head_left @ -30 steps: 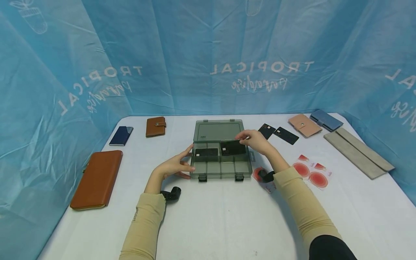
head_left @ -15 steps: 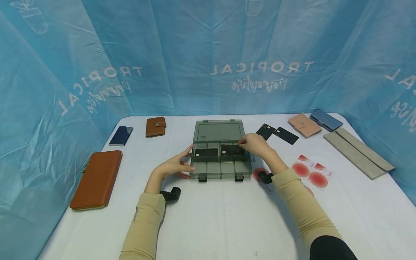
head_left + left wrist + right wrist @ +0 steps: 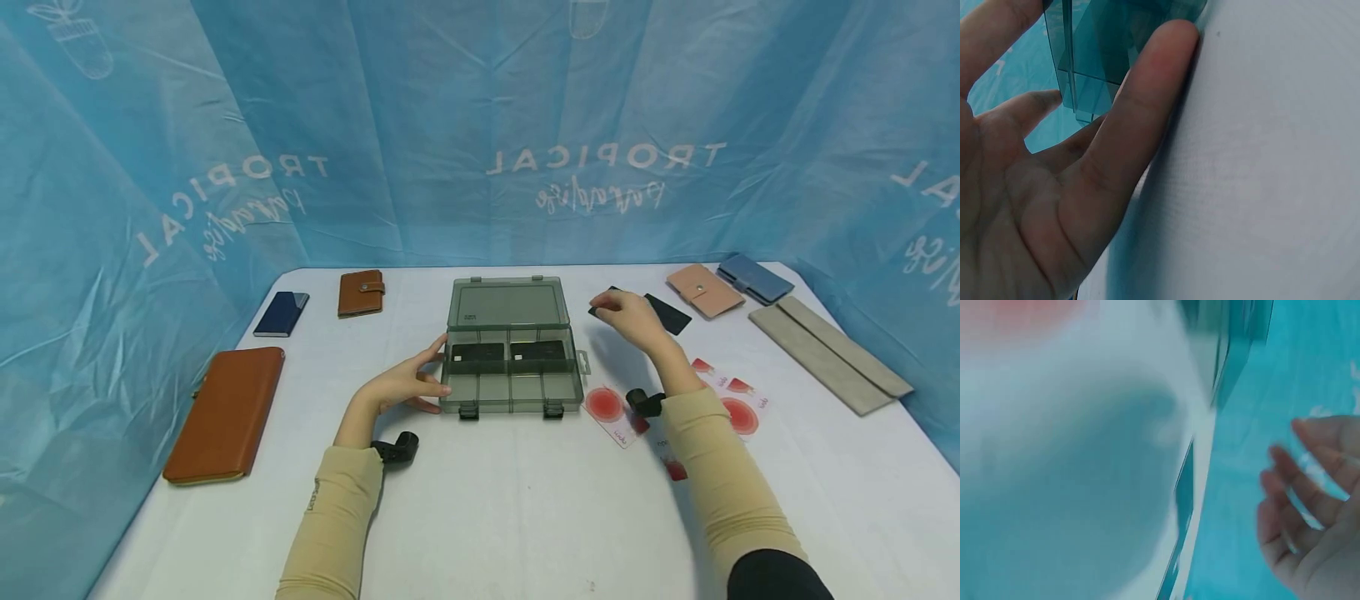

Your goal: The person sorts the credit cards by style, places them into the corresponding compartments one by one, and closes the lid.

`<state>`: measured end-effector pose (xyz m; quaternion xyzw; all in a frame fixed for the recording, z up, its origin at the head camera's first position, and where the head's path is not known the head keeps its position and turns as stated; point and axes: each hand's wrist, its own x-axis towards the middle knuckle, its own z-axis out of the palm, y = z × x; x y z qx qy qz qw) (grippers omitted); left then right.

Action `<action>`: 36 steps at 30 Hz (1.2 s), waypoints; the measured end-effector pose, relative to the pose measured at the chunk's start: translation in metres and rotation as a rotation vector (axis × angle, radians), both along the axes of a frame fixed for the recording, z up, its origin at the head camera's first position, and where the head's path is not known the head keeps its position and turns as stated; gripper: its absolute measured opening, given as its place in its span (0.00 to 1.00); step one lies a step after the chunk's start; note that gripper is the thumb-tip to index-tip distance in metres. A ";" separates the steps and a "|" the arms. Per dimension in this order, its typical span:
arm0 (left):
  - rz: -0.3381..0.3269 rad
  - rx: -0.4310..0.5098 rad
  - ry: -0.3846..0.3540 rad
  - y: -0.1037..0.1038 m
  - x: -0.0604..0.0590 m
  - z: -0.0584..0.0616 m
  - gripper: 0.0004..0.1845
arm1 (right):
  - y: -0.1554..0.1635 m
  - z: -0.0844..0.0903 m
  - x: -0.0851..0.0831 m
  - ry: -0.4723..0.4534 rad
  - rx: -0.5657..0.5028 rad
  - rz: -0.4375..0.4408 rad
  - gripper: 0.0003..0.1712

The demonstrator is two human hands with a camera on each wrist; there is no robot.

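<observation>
While the left hand (image 3: 401, 385) rests with straight fingers against the left wall of the box (image 3: 512, 392), the right hand (image 3: 632, 317) hovers over two black cards (image 3: 670, 313) lying on the table (image 3: 510, 508) to the right of the lid (image 3: 508, 302). Its fingers look loosely bent and apart, pinching nothing that shows; the right wrist view is too blurred to confirm.

Inside the smoky, see-through box, open with its lid tilted back, two more black cards lie in the rear compartments, a left one (image 3: 477, 352) and a right one (image 3: 537, 351); the front compartments hold nothing visible. Nothing stands between the right hand and the loose cards.

Round red-printed sheets (image 3: 611, 407) lie just right of the box, partly under the right forearm. Farther right sit a pink wallet (image 3: 703, 290), a blue wallet (image 3: 753, 278) and a long grey pouch (image 3: 828, 350). To the left are a large brown wallet (image 3: 225, 414), a small brown wallet (image 3: 360, 293) and a navy case (image 3: 280, 313).

White cloth covers the table, and crinkled blue sheeting (image 3: 480, 125) printed "TROPICAL" walls it on three sides.
</observation>
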<state>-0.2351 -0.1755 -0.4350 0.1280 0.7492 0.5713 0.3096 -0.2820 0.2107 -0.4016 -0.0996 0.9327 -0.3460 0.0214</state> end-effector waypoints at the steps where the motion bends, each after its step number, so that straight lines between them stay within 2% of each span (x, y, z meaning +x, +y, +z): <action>1: 0.000 0.001 -0.001 0.000 0.000 0.000 0.52 | 0.007 -0.001 -0.002 -0.017 0.056 -0.026 0.18; 6: 0.002 -0.004 0.000 -0.001 0.000 0.000 0.52 | 0.035 -0.006 -0.011 -0.161 0.325 -0.104 0.28; 10: 0.006 -0.014 -0.004 0.000 0.001 0.000 0.52 | 0.050 -0.010 -0.014 -0.298 0.407 -0.149 0.34; 13: 0.011 -0.021 -0.006 0.000 0.002 0.001 0.52 | 0.055 -0.011 -0.014 -0.369 0.471 -0.138 0.35; 16: 0.008 -0.020 0.000 0.001 0.002 0.001 0.52 | 0.057 -0.010 -0.012 -0.399 0.521 -0.108 0.34; 22: 0.014 -0.012 -0.004 -0.001 0.001 0.000 0.52 | 0.051 -0.001 -0.003 -0.336 0.503 -0.084 0.27; 27: 0.005 -0.001 -0.008 -0.002 0.002 0.002 0.52 | 0.049 -0.002 0.004 -0.344 0.469 -0.099 0.23; 29: 0.002 0.004 -0.010 -0.002 0.003 0.001 0.52 | 0.049 -0.005 0.004 -0.359 0.455 -0.128 0.24; 34: 0.010 0.003 -0.003 -0.002 0.003 -0.001 0.53 | 0.051 -0.009 0.003 -0.401 0.397 -0.215 0.36; 36: 0.016 0.000 -0.001 -0.001 0.003 -0.001 0.53 | 0.052 -0.009 0.002 -0.403 0.363 -0.221 0.39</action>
